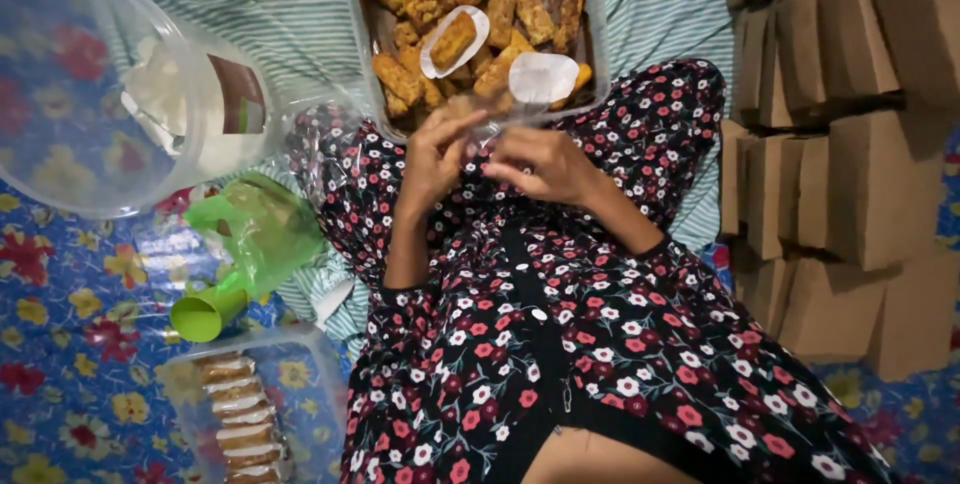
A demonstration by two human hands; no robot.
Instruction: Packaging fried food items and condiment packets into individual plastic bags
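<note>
Clear plastic wrap (490, 116) is pinched between your two hands, held just above your lap in the floral dress (560, 344). Your left hand (435, 154) has its fingers curled up with the tips closed on the near-left edge of the film; your right hand (545, 164) is cupped beside it, thumb and fingers closed on the other edge. The hands sit close together, nearly touching, and how tightly each one grips the thin film is hard to tell.

Just beyond your fingertips lies a white paper cup liner (543, 76), empty, resting on the near corner of the tray of fried rolls (365, 4). A little farther in, a second liner holds one golden roll (453, 40) on top of the pile.

To the left of your grip, a green plastic bag (262, 229) with a green tube (205, 314) lies on the flowered mat, and nearer you a clear box of wrapped rolls (240, 409). Farther left sits a large clear tub (120, 94). Right of your grip, brown cardboard boxes (850, 174) stand stacked.
</note>
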